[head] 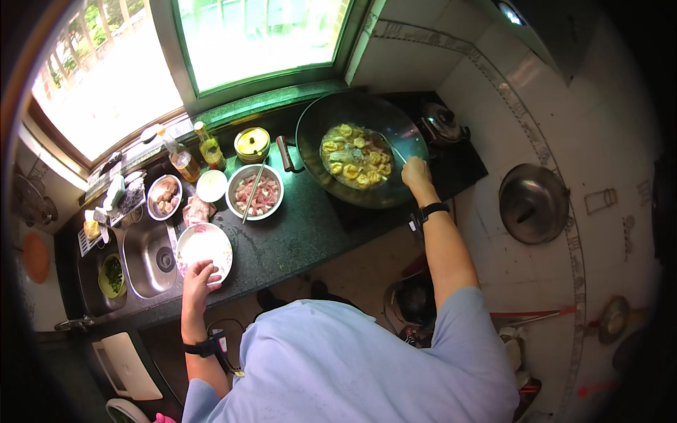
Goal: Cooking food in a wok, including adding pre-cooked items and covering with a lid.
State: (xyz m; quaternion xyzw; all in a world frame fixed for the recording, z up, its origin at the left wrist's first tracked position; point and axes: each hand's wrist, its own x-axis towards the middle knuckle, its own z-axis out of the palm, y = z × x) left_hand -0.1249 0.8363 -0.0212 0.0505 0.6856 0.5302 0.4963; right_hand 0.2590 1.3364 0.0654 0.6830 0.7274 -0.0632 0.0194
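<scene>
My right hand [417, 175] is closed round the handle of a metal cooking utensil [398, 150], whose head lies in the food. That food, yellow pieces in broth [353, 158], fills the bottom of a large dark wok [317, 113] on the stove. At the left, my left hand [200, 281] hovers over or touches the near rim of a white floral plate [203, 246]; its fingers are partly spread and I cannot tell if they touch it. Behind that plate stands a metal bowl of sliced raw meat [257, 193], with chopsticks [255, 191] laid across it.
A lidded pot [252, 144], two bottles [182, 158] [211, 150] and a small pale bowl [211, 186] stand by the window. Further left are a metal bowl of meat pieces [164, 197], a cloth-like pink item [198, 210] and a double sink [151, 264]. A kettle [441, 124] sits behind the wok.
</scene>
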